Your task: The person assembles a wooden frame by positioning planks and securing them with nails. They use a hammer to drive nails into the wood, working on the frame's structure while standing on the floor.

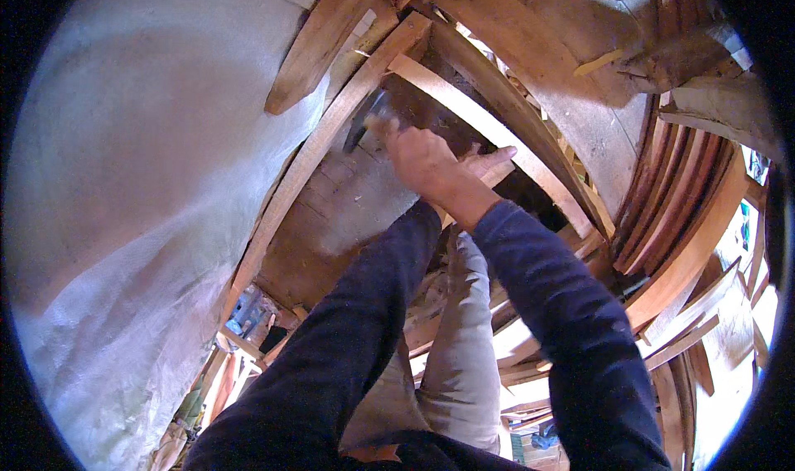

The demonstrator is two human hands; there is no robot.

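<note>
My right hand is closed round the handle of a hammer, crossing over my left wrist. The hammer's dark head is blurred by motion and stands to the left of my fist, over a brown board surface. Partly hidden behind my right wrist, my left hand rests on a short wooden strip, with a finger or thumb stretched to the right. Its other fingers are mostly covered, though the hand looks wrapped on the strip. Just beyond lies a long pale wooden slat, running from upper left to lower right.
A curved wooden beam runs along the left, beside a large whitish sheet. Thick timbers cross at the top. Several curved reddish planks are stacked at right. My trouser legs show below, among more lumber.
</note>
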